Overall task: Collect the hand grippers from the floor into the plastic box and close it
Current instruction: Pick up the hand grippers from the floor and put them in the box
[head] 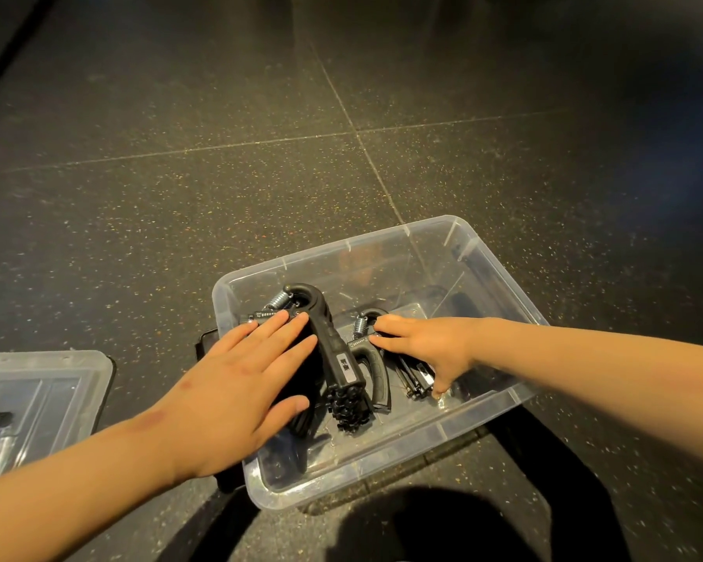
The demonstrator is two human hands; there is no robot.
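A clear plastic box stands open on the dark floor. Inside lie several black hand grippers with steel springs. The biggest one lies in the left half, its spring end at the far side. My left hand rests flat on it with straight fingers. A second hand gripper lies to its right. My right hand reaches into the box from the right; its fingers touch that gripper's top by the spring and its thumb points down to the box floor. The box's clear lid lies on the floor at the left.
Dark speckled floor tiles stretch beyond the box. A black mat or tray edge shows under the box's left side. My shadow falls at the bottom centre.
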